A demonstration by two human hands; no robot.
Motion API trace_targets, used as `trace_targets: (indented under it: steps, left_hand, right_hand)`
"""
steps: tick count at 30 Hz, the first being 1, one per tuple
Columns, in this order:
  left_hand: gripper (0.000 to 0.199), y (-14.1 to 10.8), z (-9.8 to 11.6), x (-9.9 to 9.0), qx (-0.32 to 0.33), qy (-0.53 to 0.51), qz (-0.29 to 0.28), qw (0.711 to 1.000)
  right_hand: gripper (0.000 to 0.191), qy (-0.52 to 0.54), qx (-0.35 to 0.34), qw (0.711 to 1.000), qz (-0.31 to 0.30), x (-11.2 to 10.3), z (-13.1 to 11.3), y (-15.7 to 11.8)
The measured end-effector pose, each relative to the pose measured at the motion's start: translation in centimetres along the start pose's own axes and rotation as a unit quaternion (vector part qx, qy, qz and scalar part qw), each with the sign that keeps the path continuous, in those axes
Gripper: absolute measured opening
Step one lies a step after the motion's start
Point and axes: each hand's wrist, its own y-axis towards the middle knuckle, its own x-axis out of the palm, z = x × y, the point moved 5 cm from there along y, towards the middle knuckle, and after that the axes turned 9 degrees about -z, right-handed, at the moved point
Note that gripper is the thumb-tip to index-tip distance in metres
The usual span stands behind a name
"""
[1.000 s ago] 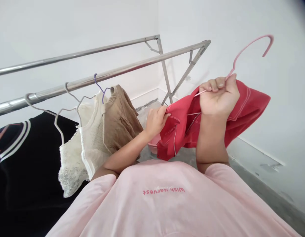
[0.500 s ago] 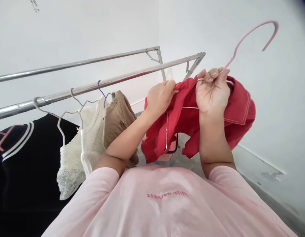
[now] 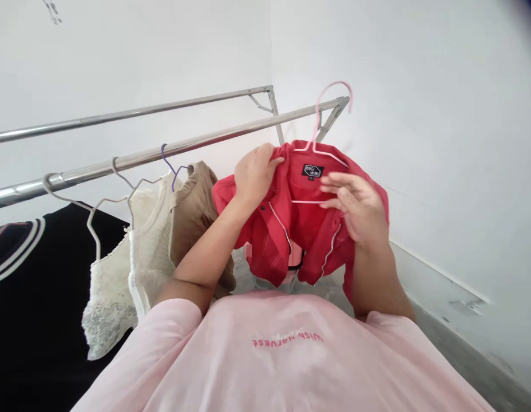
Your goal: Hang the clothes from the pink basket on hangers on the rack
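A red jacket (image 3: 269,252) with silver zippers and a black neck label is draped on a pink hanger (image 3: 317,123), whose hook points up in front of the rack's end. My left hand (image 3: 254,174) is closed on the jacket at its left shoulder and collar, with the hanger's arm there hidden by cloth. Over the jacket's right front is my right hand (image 3: 353,203), its fingers apart and nothing gripped between them. The jacket's front hangs unfastened, and the pink lower bar of the hanger shows inside it.
A metal rack with two rails (image 3: 214,133) runs from the left to the centre. On the near rail hang a black garment (image 3: 46,297), cream lace tops (image 3: 113,292) and a brown garment (image 3: 194,212). White walls meet behind. A pinkish object is partly visible below the jacket.
My right hand has let go of the hanger's neck and opened. The jacket and hanger have moved left and turned, so the collar label now shows. My left hand has shifted slightly left, still gripping.
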Motion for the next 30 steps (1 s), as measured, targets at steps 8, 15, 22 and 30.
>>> trace_targets:
  steps: [8,15,22,30]
  left_hand:
    - [0.026,0.3,-2.1,-1.1,0.020,-0.036,0.071,0.997]
    - [0.034,1.2,-5.5,-0.2,0.060,-0.041,0.150,0.986]
    - [0.021,4.3,-7.6,-2.2,0.046,-0.012,0.175,0.983]
    - [0.010,2.6,-8.1,-3.8,0.058,-0.087,0.250,0.963]
  right_hand:
    - [0.053,-0.360,-0.064,0.910,0.194,-9.5,3.6,-0.3]
    - [0.018,-0.198,0.141,0.970,0.007,-12.5,6.9,-0.8]
    - [0.010,-0.440,-0.054,0.863,0.242,-11.9,-1.1,-4.8]
    - [0.043,-0.276,0.122,0.930,-0.212,-8.6,-3.0,-7.4]
